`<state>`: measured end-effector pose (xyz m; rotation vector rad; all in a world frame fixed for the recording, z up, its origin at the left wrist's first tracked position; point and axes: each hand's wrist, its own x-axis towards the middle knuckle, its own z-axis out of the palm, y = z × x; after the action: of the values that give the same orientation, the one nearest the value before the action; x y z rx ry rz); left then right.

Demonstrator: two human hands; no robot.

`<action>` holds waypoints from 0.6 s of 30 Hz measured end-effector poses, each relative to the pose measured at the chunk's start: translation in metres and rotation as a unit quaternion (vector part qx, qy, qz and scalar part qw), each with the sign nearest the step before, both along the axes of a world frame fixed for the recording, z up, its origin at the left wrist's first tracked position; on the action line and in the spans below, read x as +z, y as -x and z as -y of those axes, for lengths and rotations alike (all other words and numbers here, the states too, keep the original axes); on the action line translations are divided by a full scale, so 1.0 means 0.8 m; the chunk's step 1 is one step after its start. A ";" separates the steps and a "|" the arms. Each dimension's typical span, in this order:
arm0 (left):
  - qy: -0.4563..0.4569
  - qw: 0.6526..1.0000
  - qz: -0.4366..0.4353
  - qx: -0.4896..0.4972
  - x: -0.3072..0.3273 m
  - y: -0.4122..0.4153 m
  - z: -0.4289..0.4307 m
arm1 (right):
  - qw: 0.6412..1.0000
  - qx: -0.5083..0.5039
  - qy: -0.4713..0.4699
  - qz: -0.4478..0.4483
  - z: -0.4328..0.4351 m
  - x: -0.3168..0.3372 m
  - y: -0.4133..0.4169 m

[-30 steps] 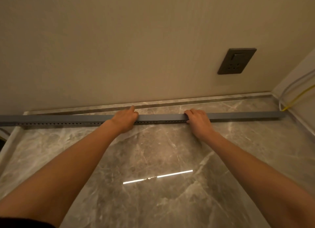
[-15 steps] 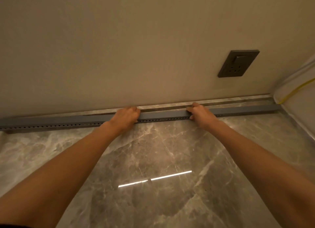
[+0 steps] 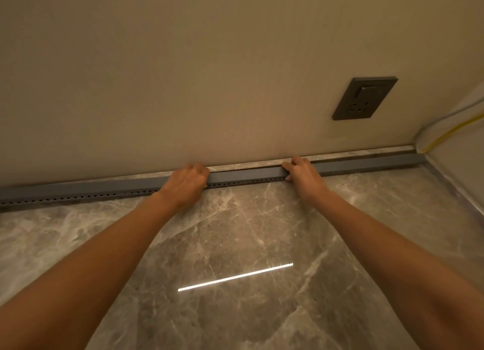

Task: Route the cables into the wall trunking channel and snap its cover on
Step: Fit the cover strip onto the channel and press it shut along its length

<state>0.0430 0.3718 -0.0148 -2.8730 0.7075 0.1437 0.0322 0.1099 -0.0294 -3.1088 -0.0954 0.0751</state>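
A long grey trunking channel (image 3: 246, 176) with a row of small holes along its lower front edge lies across the marble surface, close against the foot of the beige wall. My left hand (image 3: 186, 184) grips it left of centre, fingers curled over its top. My right hand (image 3: 301, 175) grips it a short way to the right. A yellow cable (image 3: 453, 131) and a white cable (image 3: 445, 118) run down the right side wall toward the channel's right end. No separate cover is visible.
A dark wall socket with a switch (image 3: 364, 98) sits on the wall above right. A low marble skirting strip (image 3: 353, 153) runs behind the channel. The marble floor (image 3: 235, 232) reflects a bright light strip (image 3: 235, 277).
Both hands have pushed the channel away from me, from out on the marble surface to the foot of the wall. The grip on it is unchanged.
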 end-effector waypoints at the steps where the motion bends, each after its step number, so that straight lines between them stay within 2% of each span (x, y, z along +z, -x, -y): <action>1: -0.001 1.000 0.003 0.003 0.001 0.002 0.003 | 1.000 -0.011 -0.005 0.008 -0.001 -0.001 0.002; 7: -0.005 0.999 0.038 -0.001 0.002 0.014 0.058 | 0.998 -0.062 -0.019 0.014 0.034 0.007 0.010; 11: 0.016 0.999 0.028 -0.017 0.005 0.011 0.125 | 0.993 -0.108 -0.029 0.022 0.092 0.008 0.023; 18: 0.043 0.999 0.012 -0.011 0.003 0.006 0.253 | 0.991 -0.124 -0.034 0.024 0.199 0.011 0.023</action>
<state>0.0384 0.1694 -0.0126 -2.9424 0.7593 0.0772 0.0137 -0.0491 -0.0208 -3.0258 0.2820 -0.0101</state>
